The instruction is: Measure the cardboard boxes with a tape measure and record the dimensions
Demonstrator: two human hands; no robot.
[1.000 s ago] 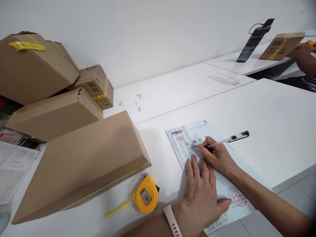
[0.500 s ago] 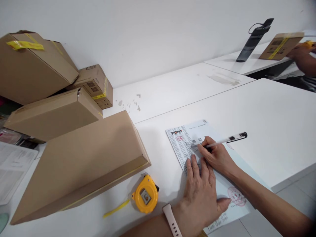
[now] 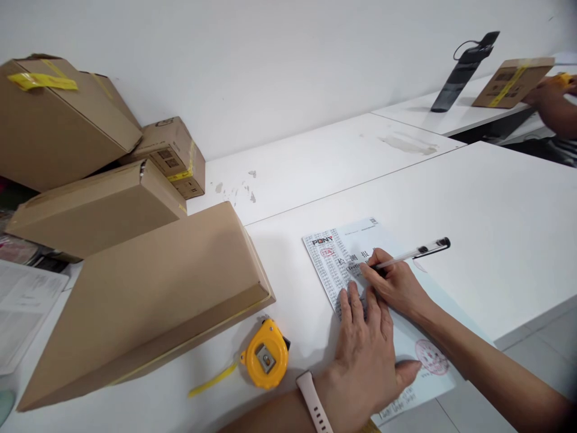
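A pale blue printed paper (image 3: 433, 300) with a red round stamp and handwriting lies at the table's front edge. My left hand (image 3: 367, 355), with a pink band on the wrist, rests flat on it, fingers spread. In my right hand (image 3: 396, 282) is a pen (image 3: 417, 251) with a clear barrel and black cap end, tilted to the right. Its tip is hidden behind my fingers, close to the paper's printed title. Left of my left hand lies a yellow tape measure (image 3: 267, 355), a short length of its tape pulled out.
A large flat cardboard box (image 3: 157, 282) lies left of the tape measure. Behind it several taped boxes (image 3: 67, 120) are stacked against the wall. Printed sheets (image 3: 27, 307) lie far left. At the back right are a dark water bottle (image 3: 460, 78), a small box (image 3: 511, 84) and another person's hand (image 3: 547, 96).
Almost nothing differs. The pen's top end has dipped very slightly to the left, while my left hand and the paper stay in place.
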